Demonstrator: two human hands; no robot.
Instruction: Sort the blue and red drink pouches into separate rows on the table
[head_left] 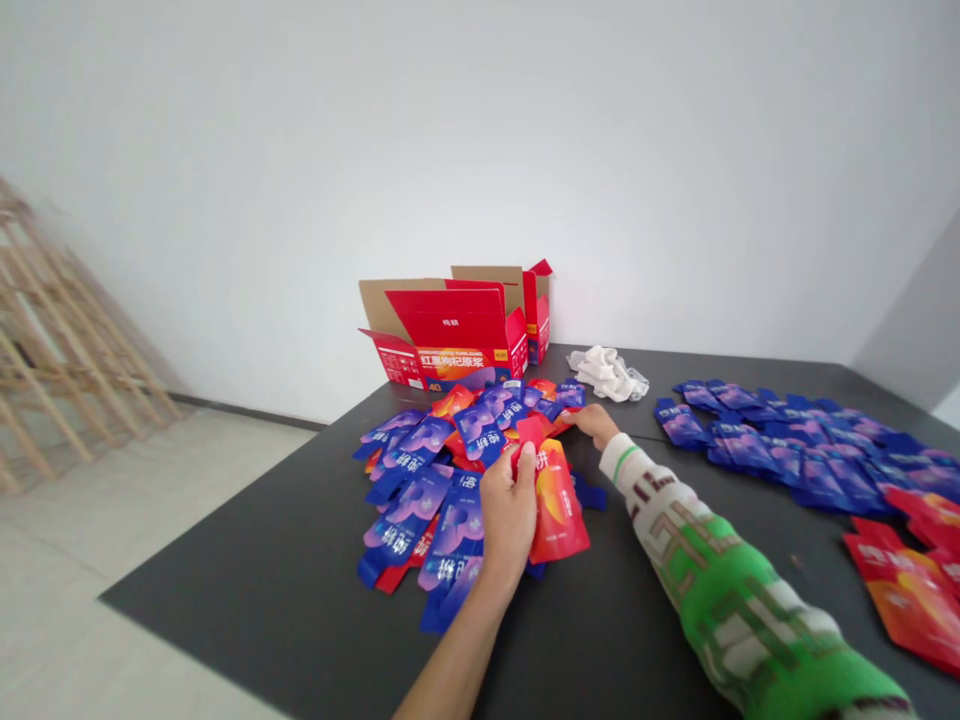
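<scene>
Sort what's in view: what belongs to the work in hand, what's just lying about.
Work in hand:
red pouch in the left hand
mixed pouch pile, at the right hand
probably the blue pouches and red pouches at right
perhaps the open cartons, in matching colours

Apparently just lying about:
crumpled white bundle
wooden slats

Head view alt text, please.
The left hand holds a red pouch; the right hand is at the edge of a pile of blue and red pouches on a dark table. Open red boxes stand behind; more pouches lie to the right.
</scene>
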